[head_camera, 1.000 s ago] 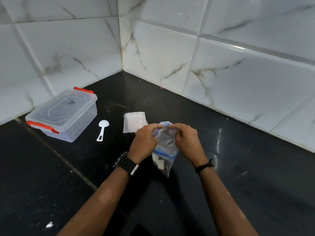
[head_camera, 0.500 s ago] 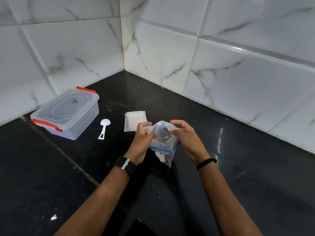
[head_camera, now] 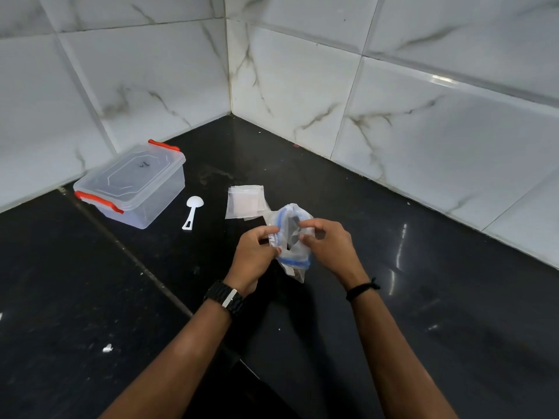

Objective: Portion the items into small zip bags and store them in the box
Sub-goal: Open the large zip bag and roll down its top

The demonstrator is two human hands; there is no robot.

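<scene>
1. Writing: dark handwritten marks sit on the lid of the clear plastic storage box [head_camera: 130, 184], too small to read; the blue print on the zip bag [head_camera: 292, 237] near the left thumb is also unreadable.
2. The zip bag is crinkled clear plastic with a blue seal strip, held above the glossy black stone countertop [head_camera: 423, 282]; dark contents show through its open mouth.
3. The left hand [head_camera: 254, 257] pinches the bag's left rim between thumb and curled fingers.
4. The right hand [head_camera: 329, 244] pinches the right rim the same way.
5. The box is rectangular, with its lid on and orange-red clip handles, near the marbled white tile wall [head_camera: 423, 101].
6. A white plastic scoop [head_camera: 192, 211] lies between the box and a flat stack of small clear zip bags [head_camera: 245, 202], just beyond the hands.
7. A black link watch [head_camera: 225, 296] is on the left wrist and a black cord band [head_camera: 361, 288] on the right.
</scene>
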